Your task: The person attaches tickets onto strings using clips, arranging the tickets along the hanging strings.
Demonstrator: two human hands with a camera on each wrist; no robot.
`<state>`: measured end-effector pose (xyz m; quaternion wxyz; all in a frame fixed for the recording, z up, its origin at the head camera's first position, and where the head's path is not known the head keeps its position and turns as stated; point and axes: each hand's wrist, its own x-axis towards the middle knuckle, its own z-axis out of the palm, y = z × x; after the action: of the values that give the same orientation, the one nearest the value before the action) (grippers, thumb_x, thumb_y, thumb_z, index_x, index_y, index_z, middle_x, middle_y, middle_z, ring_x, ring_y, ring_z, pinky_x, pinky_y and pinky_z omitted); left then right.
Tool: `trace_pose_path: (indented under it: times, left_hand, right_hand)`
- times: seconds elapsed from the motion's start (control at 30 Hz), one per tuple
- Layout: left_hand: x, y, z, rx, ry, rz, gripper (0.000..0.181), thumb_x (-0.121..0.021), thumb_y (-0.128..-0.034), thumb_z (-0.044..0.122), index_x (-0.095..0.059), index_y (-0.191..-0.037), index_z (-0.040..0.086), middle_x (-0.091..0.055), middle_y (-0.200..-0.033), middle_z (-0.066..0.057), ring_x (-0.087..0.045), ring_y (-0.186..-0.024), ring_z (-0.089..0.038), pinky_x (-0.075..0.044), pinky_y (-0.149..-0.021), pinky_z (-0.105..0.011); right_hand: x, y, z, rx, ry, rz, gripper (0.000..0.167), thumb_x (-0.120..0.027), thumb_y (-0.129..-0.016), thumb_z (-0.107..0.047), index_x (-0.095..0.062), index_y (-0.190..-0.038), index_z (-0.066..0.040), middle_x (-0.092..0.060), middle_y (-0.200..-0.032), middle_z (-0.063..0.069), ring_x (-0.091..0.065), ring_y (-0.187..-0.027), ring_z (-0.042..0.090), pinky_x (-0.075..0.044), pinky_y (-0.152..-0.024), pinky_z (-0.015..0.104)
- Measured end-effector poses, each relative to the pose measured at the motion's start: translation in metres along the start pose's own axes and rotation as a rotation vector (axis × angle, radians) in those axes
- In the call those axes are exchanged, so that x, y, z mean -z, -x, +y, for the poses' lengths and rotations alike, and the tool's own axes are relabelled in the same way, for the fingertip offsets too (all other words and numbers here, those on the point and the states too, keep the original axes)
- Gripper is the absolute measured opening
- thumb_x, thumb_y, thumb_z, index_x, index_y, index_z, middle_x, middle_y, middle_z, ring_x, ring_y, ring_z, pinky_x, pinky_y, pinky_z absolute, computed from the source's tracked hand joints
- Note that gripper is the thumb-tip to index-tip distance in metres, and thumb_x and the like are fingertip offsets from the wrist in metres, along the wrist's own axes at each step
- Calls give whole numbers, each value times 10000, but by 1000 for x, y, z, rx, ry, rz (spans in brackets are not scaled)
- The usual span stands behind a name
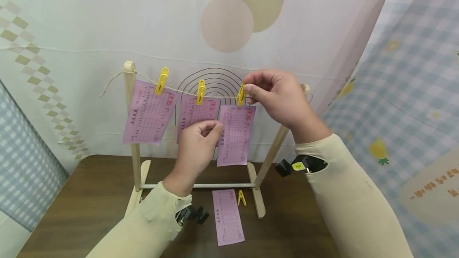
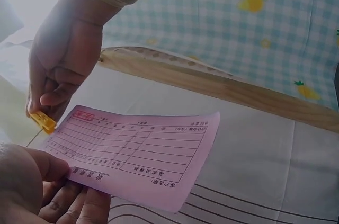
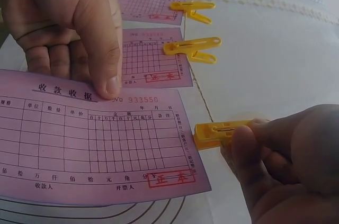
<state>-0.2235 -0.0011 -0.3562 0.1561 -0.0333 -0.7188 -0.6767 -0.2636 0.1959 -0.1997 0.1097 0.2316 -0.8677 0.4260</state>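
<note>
On the bench (image 1: 89, 186) stands a rack (image 1: 136, 162) with a string (image 1: 186, 92), where two hung slips (image 1: 147, 118) are fixed. The step in hand seems to be hanging a third slip (image 1: 234, 138), which is just below the string. The left hand (image 1: 197, 144) pinches its long edge; the right hand (image 1: 277, 96) pinches a clip (image 1: 241, 95) at its top. Whether the clip bites the paper, I cannot tell. The next move probably calls for aligning both, then releasing the clip. This slip is pink, slightly curved, with printed grid and red stamp.
</note>
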Motion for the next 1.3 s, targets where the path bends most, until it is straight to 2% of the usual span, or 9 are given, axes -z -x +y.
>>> trace_pose_path:
  times: [0.23,0.57,0.73,1.03,1.3]
  left_hand:
    - [1,0,3,-4,5,-7,238,-782,-1078,359,-868,-1182,163,-839,-1027,-2,-749,-925,-148,-647,-773,-285]
    - [3,1,5,-14,-13,9,231,-787,-1075,351,-872,-1175,161,-840,-1007,-6,-750,-908,-144,-642,-757,-287]
    - [5,-1,4,-25,-5,25,217,-794,-1069,324,-873,-1173,150,-831,-984,-46,-713,-860,-154,-606,-702,-254]
    - [7,-2,5,-27,-11,16,221,-791,-1075,315,-871,-1177,136,-847,-1052,-39,-748,-938,-151,-630,-758,-240]
    - [8,-3,6,-30,3,8,220,-790,-1078,313,-868,-1184,137,-842,-1067,-43,-752,-946,-169,-633,-761,-245]
  right_hand:
    - [-2,2,2,21,-15,-23,107,-766,-1081,-119,-822,-1160,-74,-823,-1053,108,-770,-825,206,-681,-790,321]
    - [-7,3,6,-3,-67,-48,119,-760,-1073,-69,-811,-1176,-37,-816,-1079,157,-783,-865,219,-690,-792,323]
    - [-8,3,5,-14,-56,-66,151,-755,-1078,-77,-804,-1215,-35,-818,-1112,160,-792,-877,209,-692,-798,324]
    - [-9,3,4,-10,-46,-71,260,-774,-1071,-106,-798,-1321,-42,-833,-1162,154,-795,-852,185,-690,-785,319]
    - [-9,4,5,0,-56,-57,375,-794,-1055,-131,-759,-1428,-123,-815,-1268,112,-809,-1006,186,-695,-806,328]
